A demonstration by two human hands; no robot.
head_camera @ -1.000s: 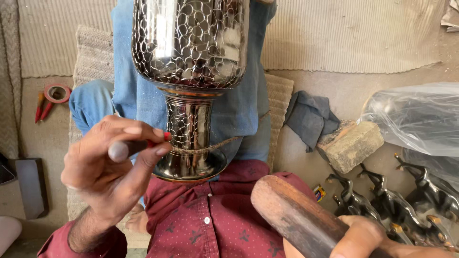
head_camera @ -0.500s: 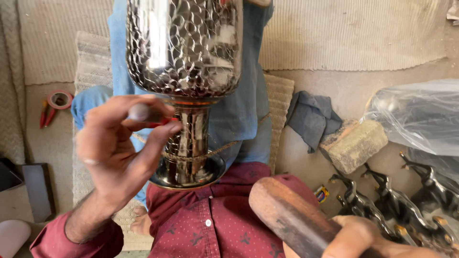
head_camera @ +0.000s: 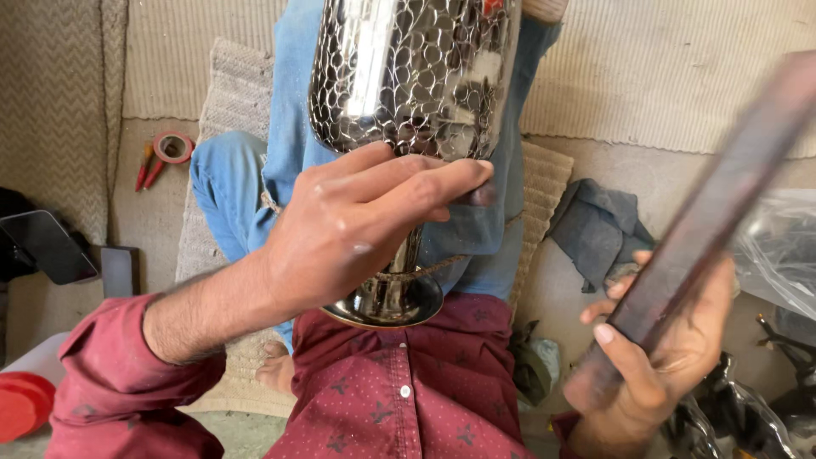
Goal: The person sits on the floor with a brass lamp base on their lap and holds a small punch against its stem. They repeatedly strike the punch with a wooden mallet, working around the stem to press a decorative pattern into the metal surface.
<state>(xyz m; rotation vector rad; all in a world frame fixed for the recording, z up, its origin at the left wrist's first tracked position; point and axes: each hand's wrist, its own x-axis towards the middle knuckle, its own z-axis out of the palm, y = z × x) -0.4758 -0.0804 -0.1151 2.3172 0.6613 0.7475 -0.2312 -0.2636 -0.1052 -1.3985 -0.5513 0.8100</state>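
Woven mats (head_camera: 663,76), grey cloth (head_camera: 595,225) — left hand (head_camera: 357,225) fronting vase (head_camera: 408,76)

Wooden mallet (head_camera: 705,221) now raised upright.

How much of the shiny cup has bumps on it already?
The bowl of the metal goblet already shows a dimpled pattern all over. The left hand holds a punch to its lower edge; the right hand lifts a wooden mallet. The stem looks smooth.
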